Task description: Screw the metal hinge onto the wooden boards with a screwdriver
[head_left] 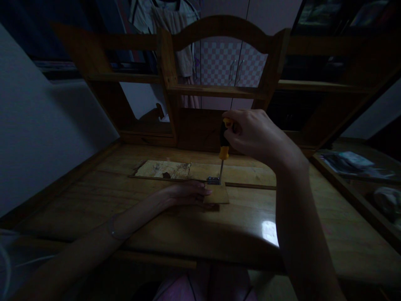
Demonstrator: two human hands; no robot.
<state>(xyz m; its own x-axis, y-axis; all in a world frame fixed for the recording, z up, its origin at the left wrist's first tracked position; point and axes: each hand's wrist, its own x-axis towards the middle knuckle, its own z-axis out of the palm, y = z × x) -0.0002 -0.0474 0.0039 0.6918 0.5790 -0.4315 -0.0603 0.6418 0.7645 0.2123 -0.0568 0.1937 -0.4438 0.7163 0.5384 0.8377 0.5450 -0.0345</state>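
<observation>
Inspector one: Your right hand point(250, 129) is closed round the black-and-yellow plastic-handled screwdriver point(224, 140). Its long axis stands close to upright, twelve to six, foot leaning slightly toward seven.

Inspector two: And the small silvery metal fitting point(214, 180)?

Inspector one: Between six and seven o'clock from your right grip, at the twelve o'clock edge of the small flat tan wooden board point(217, 195). The blade meets its three o'clock end; whether the tip sits in a screw cannot be told.

Inspector two: Your left hand point(186, 192) is nearer the fitting, which lies at two o'clock from it. Those fingers grip the board's nine o'clock side.

Inspector one: Obstructions: none seen between blade and fitting; your left fingers are just beside. A pale strip with dark tree-like markings point(163, 169) lies toward ten, on the varnished wooden desktop point(103, 184). The brown wooden shelf unit point(216, 90) stands at twelve.
</observation>
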